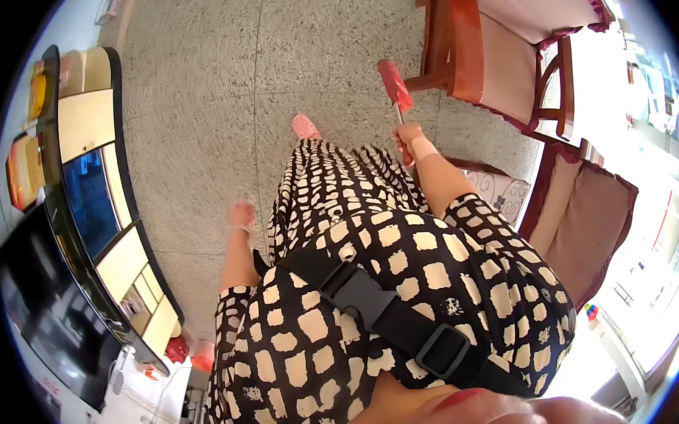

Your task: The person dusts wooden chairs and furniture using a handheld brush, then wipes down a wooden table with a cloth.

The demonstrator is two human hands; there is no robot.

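My right hand (408, 135) is wrapped round the handle of a red-headed tool (393, 82) with a thin metal shaft. Its long red head points away from me, above the floor and close to a wooden chair leg; the exact kind of tool cannot be made out. My left hand (241, 215) hangs at my other side over the floor, fingers loosely bent, with nothing visible in it. A band circles the left wrist. Below me show my black and cream patterned dress (331, 186) and one pink slipper (304, 127).
Wooden chairs (461, 40) with mauve covers stand on the right, beside a patterned panel (505, 193). Along the left runs a cabinet (86, 124) with a dark television (44, 293). A pink bin-like container (203, 355) sits at its near end. The floor (197, 82) is speckled grey tile.
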